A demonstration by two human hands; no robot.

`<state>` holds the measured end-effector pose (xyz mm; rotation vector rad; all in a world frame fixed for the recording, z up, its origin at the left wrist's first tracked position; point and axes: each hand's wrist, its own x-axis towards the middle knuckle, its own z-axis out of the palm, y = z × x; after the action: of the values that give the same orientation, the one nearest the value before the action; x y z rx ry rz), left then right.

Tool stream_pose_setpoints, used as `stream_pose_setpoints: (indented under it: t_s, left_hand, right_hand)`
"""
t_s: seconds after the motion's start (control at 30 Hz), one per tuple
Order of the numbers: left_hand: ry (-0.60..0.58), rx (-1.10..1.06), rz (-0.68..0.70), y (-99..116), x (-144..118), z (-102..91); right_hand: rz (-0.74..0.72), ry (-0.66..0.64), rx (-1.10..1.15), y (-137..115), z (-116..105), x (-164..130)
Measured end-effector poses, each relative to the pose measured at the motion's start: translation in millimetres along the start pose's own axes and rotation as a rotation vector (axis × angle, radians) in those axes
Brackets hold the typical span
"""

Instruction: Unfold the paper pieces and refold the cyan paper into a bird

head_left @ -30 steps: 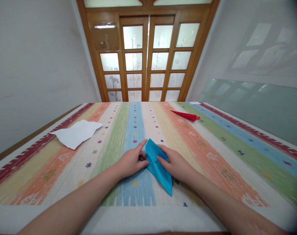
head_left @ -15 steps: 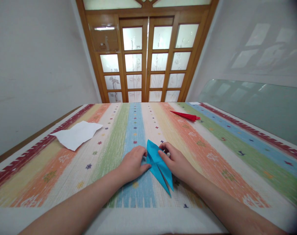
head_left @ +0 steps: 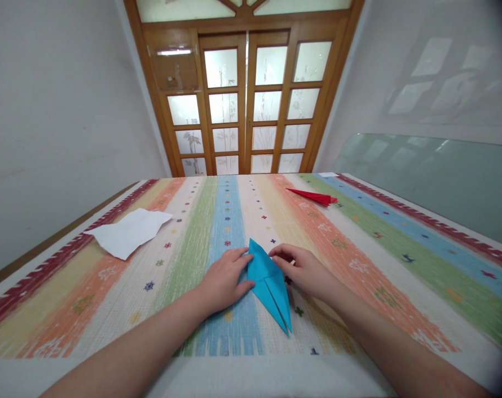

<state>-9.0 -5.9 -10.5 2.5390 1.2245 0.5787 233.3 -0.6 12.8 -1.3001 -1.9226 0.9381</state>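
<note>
A blue origami paper [head_left: 268, 281], folded into a long diamond with a slit down its near half, lies on the striped tablecloth in front of me. My left hand [head_left: 225, 281] grips its left edge, with the thumb and fingertips on the paper. At the upper right edge, my right hand [head_left: 302, 268] has its thumb and forefinger pinched together on the paper's border. The right hand's other fingers are curled and partly hidden.
A white sheet of paper [head_left: 128, 232] with uneven edges lies to the left. Farther back on the right is a red folded paper piece [head_left: 312, 197]. The striped tablecloth [head_left: 184, 265] covers the table, and a glass-paned wooden door [head_left: 246, 105] stands beyond it.
The blue paper's near slit has narrowed, its two points now closer together. My right hand has shifted slightly right, from over the paper to its edge. The left hand stays at the left edge.
</note>
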Motion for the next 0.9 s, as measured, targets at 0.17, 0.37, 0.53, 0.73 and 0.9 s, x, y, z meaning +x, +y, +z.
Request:
stream_pose_setpoints:
  t_s: [0.17,0.37,0.53,0.73,0.9]
  left_hand:
    - [-0.005,0.043,-0.011,-2,0,-0.1]
    - [-0.026,0.05,-0.009,2,-1,-2.4]
    - [-0.049,0.049,-0.013,6,0,-6.2]
    - [-0.059,0.077,0.015,4,0,-5.1]
    - [-0.085,0.106,0.028,4,-1,-4.1]
  right_hand:
    - [0.021,-0.021,0.002,2,-1,0]
    - [-0.027,-0.006,-0.127,5,2,0]
    - [-0.047,-0.006,-0.247,10,6,-2]
    - [-0.089,0.004,-0.37,13,7,-4]
    - [-0.198,-0.028,-0.41,10,7,-4]
